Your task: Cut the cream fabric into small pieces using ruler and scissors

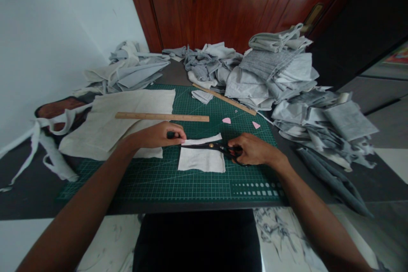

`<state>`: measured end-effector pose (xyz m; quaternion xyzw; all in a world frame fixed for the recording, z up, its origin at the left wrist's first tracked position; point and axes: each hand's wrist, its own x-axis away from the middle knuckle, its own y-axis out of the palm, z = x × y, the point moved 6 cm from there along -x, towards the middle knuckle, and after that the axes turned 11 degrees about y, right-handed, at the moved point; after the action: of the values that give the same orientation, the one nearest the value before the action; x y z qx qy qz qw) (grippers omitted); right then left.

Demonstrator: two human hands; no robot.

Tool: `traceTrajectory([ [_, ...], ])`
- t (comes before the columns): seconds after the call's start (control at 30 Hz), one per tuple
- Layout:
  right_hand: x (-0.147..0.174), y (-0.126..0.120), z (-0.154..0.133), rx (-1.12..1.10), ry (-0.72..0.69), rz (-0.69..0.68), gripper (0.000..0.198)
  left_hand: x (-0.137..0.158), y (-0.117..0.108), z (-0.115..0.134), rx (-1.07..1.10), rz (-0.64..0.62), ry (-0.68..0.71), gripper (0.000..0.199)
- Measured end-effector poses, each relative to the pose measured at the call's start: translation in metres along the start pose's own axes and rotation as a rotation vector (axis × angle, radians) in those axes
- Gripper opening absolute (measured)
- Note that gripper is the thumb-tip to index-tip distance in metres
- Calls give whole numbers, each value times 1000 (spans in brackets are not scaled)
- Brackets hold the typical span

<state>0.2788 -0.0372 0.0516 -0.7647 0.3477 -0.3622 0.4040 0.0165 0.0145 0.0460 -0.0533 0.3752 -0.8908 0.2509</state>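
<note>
Curling around the dark handles of a pair of scissors (211, 145), the right grip (255, 148) has its fingers bent in firmly, while the left grip (162, 133) is drawn together, thumb against fingers, on the left end of a narrow white strip (204, 139). The scissors are black with a round brass-coloured pivot, and their blades point left toward the left fingertips; how far apart the blades stand cannot be told. Below them lies a small, roughly rectangular piece of white cloth (201, 160), soft-looking, lightly creased, its lower edge slightly wavy. It rests flat between the two hands, just below the left fingertips and just left of the right hand, with the strip curving along the far side of the blades. Whether strip and cloth are joined at the left end is unclear. Beneath everything spreads a green gridded cutting mat (159, 187). Beyond the left hand, a wooden ruler (162, 117) lies partly over a large cream cloth (137, 100); farther off, a second ruler (225, 98) slants near a small folded cloth (202, 96). Two pink pieces (226, 120) sit beyond the right hand. Grey and white fabric heaps (264, 68) line the back and right of the dark desk (32, 199).
</note>
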Motion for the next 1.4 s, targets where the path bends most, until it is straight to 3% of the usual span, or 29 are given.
traceTrajectory([
  [1.4, 2, -2, -1, 79, 64, 62, 10, -2, -1, -1, -45, 67, -18, 25],
])
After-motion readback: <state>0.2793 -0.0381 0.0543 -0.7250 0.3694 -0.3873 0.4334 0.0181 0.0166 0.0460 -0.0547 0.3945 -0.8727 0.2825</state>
